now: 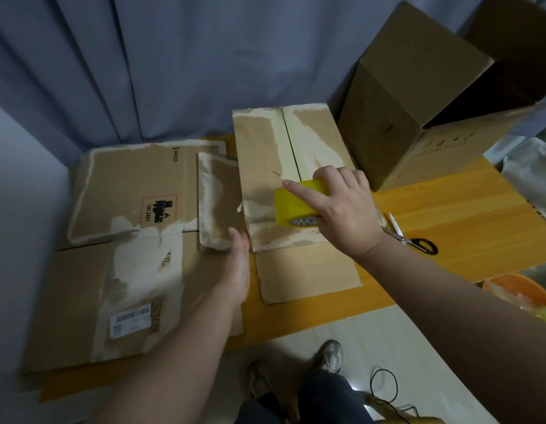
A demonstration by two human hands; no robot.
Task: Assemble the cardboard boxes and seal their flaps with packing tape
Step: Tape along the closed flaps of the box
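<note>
From the head camera: at centre frame the right hand (342, 206) is clenched around a roll of yellow packing tape (296, 203), index finger stretched over the top of the roll, pressing it down on the lid of a brown cardboard box (265, 148) with torn pale patches. The roll sits right on the dark centre seam where the two top flaps meet, near the lid's lower edge. Just left of it, the left hand (239, 264) is released, fingers straight and together, fingertips touching the lower corner of a loose side flap (219, 197) that stands out from the box's left edge. A plain front flap (305, 273) lies flat toward the bottom of the frame, reaching almost to the front edge of the orange-yellow wooden table (464, 203). A flattened cardboard box (128, 191) with printed labels fills the left of the frame, overhanging the table edge. A large open cardboard box (418, 96) stands upper right, close behind the lid's far corner. Black-handled scissors (412, 238) lie right of the wrist, with a strip of bare wood beyond them. An orange bowl (516, 289) shows at the right edge, below the table's front edge.
</note>
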